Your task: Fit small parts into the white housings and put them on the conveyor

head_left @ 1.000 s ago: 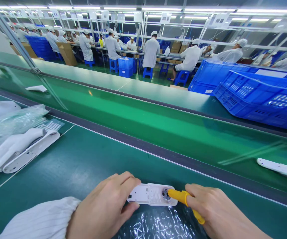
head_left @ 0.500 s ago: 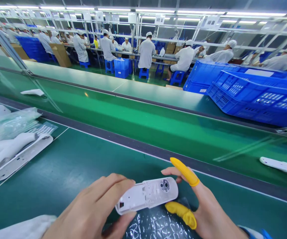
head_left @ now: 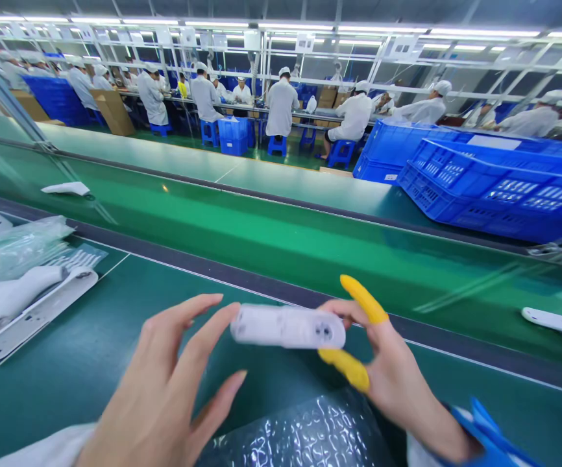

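A white elongated plastic housing [head_left: 281, 326] with rounded ends is held up over the green bench, slightly blurred. A dark round fitting shows near its right end. My right hand [head_left: 383, 350], with yellow finger cots on thumb and index finger, grips that right end. My left hand [head_left: 174, 376] is open, its fingers spread; the index fingertip is at the housing's left end, and whether it touches I cannot tell. Below the housing lies a clear bubble-wrap sheet [head_left: 305, 434], partly hidden by my left hand.
At the left lie white plastic shells [head_left: 32, 318] and clear plastic bags [head_left: 23, 240]. Another white part [head_left: 558, 323] rests on the belt at the right. Blue crates [head_left: 495, 188] stand beyond the green conveyor [head_left: 261, 227]. Several people in white coats sit farther back.
The housing has risen off the bubble wrap and turned more level. My left hand has released it and spread its fingers, while my right hand has closed on its right end.
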`<act>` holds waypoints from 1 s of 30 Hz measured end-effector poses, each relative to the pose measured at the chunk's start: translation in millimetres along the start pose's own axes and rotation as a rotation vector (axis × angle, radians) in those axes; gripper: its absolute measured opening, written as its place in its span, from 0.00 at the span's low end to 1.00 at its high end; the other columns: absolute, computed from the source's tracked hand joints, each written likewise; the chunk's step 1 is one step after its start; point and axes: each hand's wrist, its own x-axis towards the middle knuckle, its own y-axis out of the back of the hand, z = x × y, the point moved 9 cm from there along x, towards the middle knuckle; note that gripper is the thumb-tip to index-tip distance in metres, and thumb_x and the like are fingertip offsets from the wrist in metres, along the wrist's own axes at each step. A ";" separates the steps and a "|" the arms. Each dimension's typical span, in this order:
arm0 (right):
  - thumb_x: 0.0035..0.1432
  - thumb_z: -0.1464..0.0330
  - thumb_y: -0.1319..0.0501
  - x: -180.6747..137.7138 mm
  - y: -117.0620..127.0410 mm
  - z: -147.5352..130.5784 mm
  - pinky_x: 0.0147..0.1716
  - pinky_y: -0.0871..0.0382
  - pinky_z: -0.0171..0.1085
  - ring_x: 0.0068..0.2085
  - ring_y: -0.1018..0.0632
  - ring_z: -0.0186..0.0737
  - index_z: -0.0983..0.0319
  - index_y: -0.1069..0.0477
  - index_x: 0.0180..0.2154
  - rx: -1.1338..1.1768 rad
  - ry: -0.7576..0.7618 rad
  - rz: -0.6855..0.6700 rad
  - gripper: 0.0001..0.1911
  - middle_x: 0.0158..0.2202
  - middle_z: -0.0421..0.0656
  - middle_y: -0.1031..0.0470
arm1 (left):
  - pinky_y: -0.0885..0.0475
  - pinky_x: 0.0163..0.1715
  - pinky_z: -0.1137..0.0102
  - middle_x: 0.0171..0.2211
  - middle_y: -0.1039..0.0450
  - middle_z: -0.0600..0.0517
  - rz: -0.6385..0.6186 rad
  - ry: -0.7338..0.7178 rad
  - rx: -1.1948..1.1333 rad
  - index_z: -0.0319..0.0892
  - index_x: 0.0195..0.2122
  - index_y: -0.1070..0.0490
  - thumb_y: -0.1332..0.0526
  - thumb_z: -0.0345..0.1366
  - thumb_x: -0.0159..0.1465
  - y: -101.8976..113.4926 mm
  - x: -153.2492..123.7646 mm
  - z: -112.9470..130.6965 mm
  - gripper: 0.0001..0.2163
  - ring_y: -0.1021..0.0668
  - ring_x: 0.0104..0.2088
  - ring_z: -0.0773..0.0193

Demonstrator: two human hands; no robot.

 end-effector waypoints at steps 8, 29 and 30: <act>0.46 0.71 0.41 79.9 28.7 111.9 0.36 0.35 0.47 0.40 0.30 0.50 0.60 0.38 0.31 -0.323 -0.198 0.165 0.08 0.35 0.48 0.30 | 0.34 0.46 0.55 0.39 0.31 0.49 -0.735 0.079 -0.099 0.41 0.38 0.30 0.36 0.27 0.52 -113.5 -10.8 38.2 0.12 0.28 0.41 0.54; 0.53 0.80 0.47 -52.5 -36.9 -18.3 0.21 0.38 0.37 0.27 0.33 0.41 0.64 0.34 0.26 -0.279 0.141 -0.269 0.09 0.24 0.45 0.34 | 0.33 0.42 0.60 0.38 0.29 0.45 -0.907 0.327 -0.062 0.36 0.39 0.31 0.46 0.21 0.53 -126.3 -16.9 39.4 0.14 0.27 0.40 0.54; 0.52 0.80 0.47 -53.1 -38.3 -18.0 0.21 0.37 0.38 0.27 0.33 0.42 0.64 0.34 0.26 -0.287 0.146 -0.271 0.09 0.24 0.45 0.34 | 0.33 0.42 0.61 0.38 0.29 0.46 -0.895 0.329 -0.067 0.37 0.38 0.31 0.46 0.21 0.53 -126.1 -16.8 38.0 0.13 0.27 0.40 0.55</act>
